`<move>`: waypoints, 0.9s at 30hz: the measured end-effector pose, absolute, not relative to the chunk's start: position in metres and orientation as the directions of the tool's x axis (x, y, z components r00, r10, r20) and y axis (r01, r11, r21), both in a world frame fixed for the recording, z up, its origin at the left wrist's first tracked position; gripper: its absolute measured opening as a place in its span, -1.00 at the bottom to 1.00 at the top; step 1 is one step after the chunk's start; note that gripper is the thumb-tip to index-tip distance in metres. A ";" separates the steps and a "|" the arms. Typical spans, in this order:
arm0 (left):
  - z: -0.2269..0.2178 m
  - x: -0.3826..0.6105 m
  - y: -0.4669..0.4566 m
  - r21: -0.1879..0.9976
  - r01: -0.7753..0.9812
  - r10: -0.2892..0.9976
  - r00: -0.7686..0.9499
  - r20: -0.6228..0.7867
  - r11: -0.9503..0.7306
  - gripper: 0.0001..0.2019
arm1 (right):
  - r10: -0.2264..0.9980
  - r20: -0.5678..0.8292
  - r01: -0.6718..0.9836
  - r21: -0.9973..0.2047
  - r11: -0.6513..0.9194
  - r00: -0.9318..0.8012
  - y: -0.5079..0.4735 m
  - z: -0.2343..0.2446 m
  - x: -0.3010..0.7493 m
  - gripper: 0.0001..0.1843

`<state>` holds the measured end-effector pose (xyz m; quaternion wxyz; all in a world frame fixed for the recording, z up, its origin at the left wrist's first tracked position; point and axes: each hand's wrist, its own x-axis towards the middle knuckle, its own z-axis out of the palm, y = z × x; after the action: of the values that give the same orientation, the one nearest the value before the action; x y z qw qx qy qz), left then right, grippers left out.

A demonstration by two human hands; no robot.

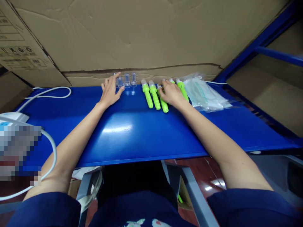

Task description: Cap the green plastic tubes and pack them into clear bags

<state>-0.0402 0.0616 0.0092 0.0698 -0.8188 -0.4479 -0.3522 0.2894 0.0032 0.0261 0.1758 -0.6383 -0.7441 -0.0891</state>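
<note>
My left hand (pixel 109 91) lies flat on the blue table (pixel 132 132) with fingers stretched out, its fingertips touching a small clear cap (pixel 120 83). Two more clear caps (pixel 130 80) stand upright just to the right of it. My right hand (pixel 170 93) rests over a row of green pen-shaped devices (pixel 151 94), with fingers curled on one green device (pixel 164 105) under the palm. Another green device (pixel 182 89) lies at the hand's right side.
A clear plastic bag (pixel 204 93) lies at the right of the devices. Cardboard boxes (pixel 132 34) wall off the table's far edge. A white cable (pixel 50 94) and a white unit (pixel 13 118) sit at the left. A blue rack frame (pixel 267 47) rises at the right.
</note>
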 end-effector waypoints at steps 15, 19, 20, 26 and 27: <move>-0.003 -0.057 0.063 0.340 0.783 0.823 0.355 0.442 -0.521 -0.39 | 0.938 0.344 0.990 -0.110 0.087 -0.045 -0.001 0.027 0.288 -0.51; 0.004 -0.060 0.049 0.338 0.817 0.859 0.332 0.390 -0.468 -0.34 | 0.961 0.275 0.994 -0.102 0.037 -0.008 -0.007 0.033 0.286 -0.46; 0.007 -0.061 0.045 0.325 0.832 0.869 0.325 0.372 -0.450 -0.33 | 0.964 0.265 0.994 -0.103 0.030 -0.001 -0.009 0.035 0.285 -0.45; 0.031 -0.058 0.019 0.228 0.911 0.919 0.278 0.281 -0.345 -0.36 | 0.978 0.209 0.992 -0.124 0.013 0.013 -0.013 0.039 0.280 -0.34; 0.034 -0.057 0.018 0.217 0.916 0.922 0.274 0.274 -0.337 -0.37 | 0.980 0.199 0.992 -0.126 0.013 0.012 -0.013 0.039 0.280 -0.34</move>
<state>-0.0573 0.0175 0.0336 -0.0078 -0.7980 -0.5759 -0.1773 0.2795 -0.0130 0.0392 0.1158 -0.7018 -0.7024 -0.0262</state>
